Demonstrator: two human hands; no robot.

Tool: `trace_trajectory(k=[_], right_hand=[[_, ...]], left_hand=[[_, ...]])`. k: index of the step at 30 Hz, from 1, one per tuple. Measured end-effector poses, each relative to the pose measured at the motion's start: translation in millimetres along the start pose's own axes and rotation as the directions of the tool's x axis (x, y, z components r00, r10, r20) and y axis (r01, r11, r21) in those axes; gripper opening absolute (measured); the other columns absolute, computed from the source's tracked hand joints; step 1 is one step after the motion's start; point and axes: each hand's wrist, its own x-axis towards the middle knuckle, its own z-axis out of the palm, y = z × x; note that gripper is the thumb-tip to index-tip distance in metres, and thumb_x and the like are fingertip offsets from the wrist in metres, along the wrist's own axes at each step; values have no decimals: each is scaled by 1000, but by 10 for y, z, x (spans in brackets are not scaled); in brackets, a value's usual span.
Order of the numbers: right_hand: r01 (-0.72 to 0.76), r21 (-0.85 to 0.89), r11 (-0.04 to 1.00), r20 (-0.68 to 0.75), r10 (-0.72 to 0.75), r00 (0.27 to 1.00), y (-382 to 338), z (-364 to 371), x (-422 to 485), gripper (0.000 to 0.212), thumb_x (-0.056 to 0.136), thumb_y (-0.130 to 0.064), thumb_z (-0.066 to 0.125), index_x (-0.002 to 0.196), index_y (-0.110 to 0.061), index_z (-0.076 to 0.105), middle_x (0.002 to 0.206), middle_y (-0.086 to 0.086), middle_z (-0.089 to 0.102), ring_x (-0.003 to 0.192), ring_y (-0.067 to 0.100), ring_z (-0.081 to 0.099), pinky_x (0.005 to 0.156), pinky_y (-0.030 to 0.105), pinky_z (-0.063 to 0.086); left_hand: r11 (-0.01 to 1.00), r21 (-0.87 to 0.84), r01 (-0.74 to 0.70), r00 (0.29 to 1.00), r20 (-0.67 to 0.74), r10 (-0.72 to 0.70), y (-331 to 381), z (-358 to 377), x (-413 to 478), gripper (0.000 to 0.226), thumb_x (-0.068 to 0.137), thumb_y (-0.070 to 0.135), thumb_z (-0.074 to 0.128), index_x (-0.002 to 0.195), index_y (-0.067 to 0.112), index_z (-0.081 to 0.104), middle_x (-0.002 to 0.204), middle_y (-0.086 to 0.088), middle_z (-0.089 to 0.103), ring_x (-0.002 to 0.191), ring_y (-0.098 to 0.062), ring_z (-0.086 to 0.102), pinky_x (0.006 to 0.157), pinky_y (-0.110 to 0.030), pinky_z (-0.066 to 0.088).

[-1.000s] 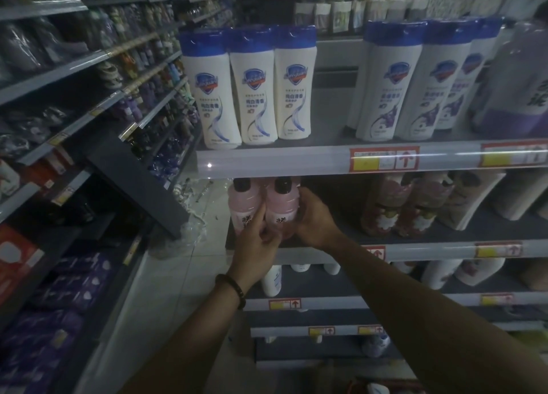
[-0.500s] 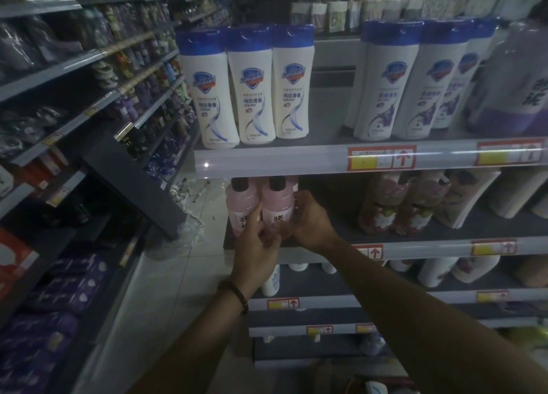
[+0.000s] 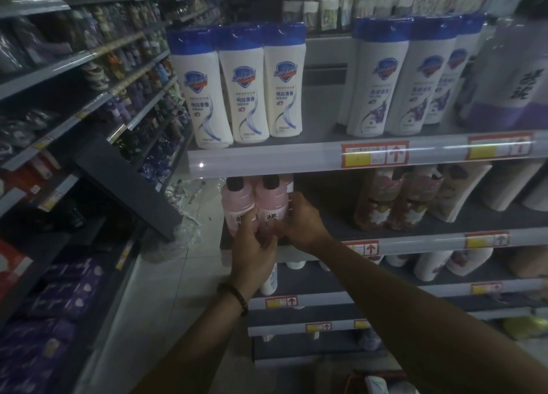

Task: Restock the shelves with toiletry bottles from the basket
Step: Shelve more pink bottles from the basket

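Our two hands met at the left end of the grey metal shelf [image 3: 415, 241], second from the top. Both were closed round the same pink translucent plastic bottle with a black cap [image 3: 271, 202]. The right hand [image 3: 301, 226] wrapped its right side. The left hand [image 3: 255, 252] pinched its lower front, thumb lying up toward the seam with the second pink bottle [image 3: 237, 203], which stood touching it on the left. Both bottles stood upright near the shelf's front edge, below the row of white plastic bottles with blue caps [image 3: 246, 88] on the shelf above.

We judged the step to be squaring the held bottle into line. To do it well, we would grip it low, so the base slid rather than tipped, and turn it until the printed label faced out like its neighbour's. We would then bring it flush with the front lip without nudging the neighbour off the open left end. Letting go one hand at a time seemed safer.

What looked like a red-rimmed basket [image 3: 355, 377] showed at the near bottom edge with a pale bottle inside, so more stock seemed left to shelve.
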Motion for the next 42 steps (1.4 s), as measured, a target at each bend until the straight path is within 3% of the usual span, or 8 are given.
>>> trace_trajectory(k=[11,15,18,24,28,33,38,42], right_hand=[[-51,-39,998,34,52,998,-16,-6,-45,89,65,-60,94,136,-30,51,126,-9,69,106,12,69,79,21,54],[-71,-77,994,21,72,997,52,-21,-71,90,67,-62,93,139,-32,49,127,-9,68,109,14,69,87,30,61],[-44,-113,993,-27,42,999,27,-127,-158,72,80,-55,86,137,-25,53,124,-4,70,106,15,70,93,37,61],[16,-91,996,-175,-31,984,-31,-394,-398,22,103,-30,66,117,-13,66,104,-7,71,94,13,69,89,36,60],[30,-134,991,-224,-60,973,65,-543,-532,11,105,-22,63,108,-14,69,97,-6,69,86,11,66,85,35,60],[-27,-179,983,-264,-22,964,229,-776,-774,10,105,-27,60,105,-21,68,90,-13,65,78,-4,60,71,13,48],[-160,-188,969,-309,96,946,435,-1071,-1089,18,105,-33,57,109,-20,69,94,-7,69,84,11,64,77,34,55],[-264,-147,953,-403,187,896,642,-1295,-1454,11,105,-30,58,106,-23,67,91,-8,68,78,0,60,68,20,44]], left_hand=[[1000,7,-1,1000,-27,1,29,32,-28,35,95,5,69,123,23,59,116,0,71,111,-18,68,98,-40,60],[1000,29,3,995,-95,0,66,64,-69,34,93,0,70,107,27,54,101,4,66,101,-21,67,91,-32,58],[999,49,4,997,-72,0,104,89,-113,41,93,-2,71,93,33,48,94,4,62,91,-15,63,77,-11,51],[997,69,30,995,88,-36,124,263,-180,37,95,6,71,96,37,50,97,11,64,90,-2,63,73,-9,46],[1000,23,18,981,192,-22,195,457,-215,37,94,-3,68,105,29,54,102,13,61,92,2,62,77,-7,47],[999,-27,44,940,339,-32,282,722,-237,33,95,-2,68,114,23,55,104,16,61,90,18,60,73,-3,47],[994,-79,76,875,484,-29,412,1077,-322,33,97,-1,66,117,23,55,104,11,65,94,-2,64,70,-10,52],[995,-85,45,807,591,14,474,1409,-474,27,99,4,64,118,21,57,103,6,68,95,-11,67,74,-20,55]])
